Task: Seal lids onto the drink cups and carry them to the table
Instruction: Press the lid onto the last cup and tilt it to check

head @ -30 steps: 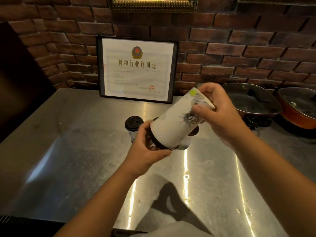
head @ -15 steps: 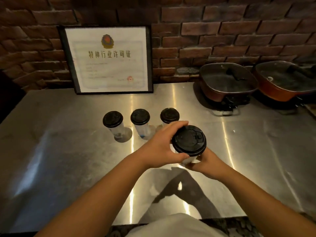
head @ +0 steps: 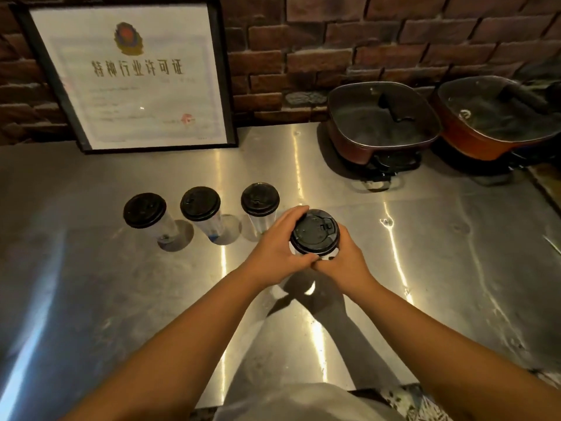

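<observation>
A white cup with a black lid (head: 315, 231) stands upright in the middle of the steel counter (head: 440, 268). My left hand (head: 277, 249) wraps round its left side with fingers curled over the lid's rim. My right hand (head: 343, 259) grips the cup from the right and below; the cup's body is mostly hidden by both hands. Three clear cups with black lids stand in a row just behind and to the left: one at the left (head: 145, 210), one in the middle (head: 200, 203), one at the right (head: 260, 199).
A framed certificate (head: 130, 74) leans against the brick wall at the back left. Two lidded red electric pans (head: 382, 117) (head: 498, 113) sit at the back right. The counter's front edge runs just above my light shirt (head: 303, 402).
The cup was tilted on its side in the air a second ago; it now stands upright with the lid up, lower and nearer the row. Both hands stay on it.
</observation>
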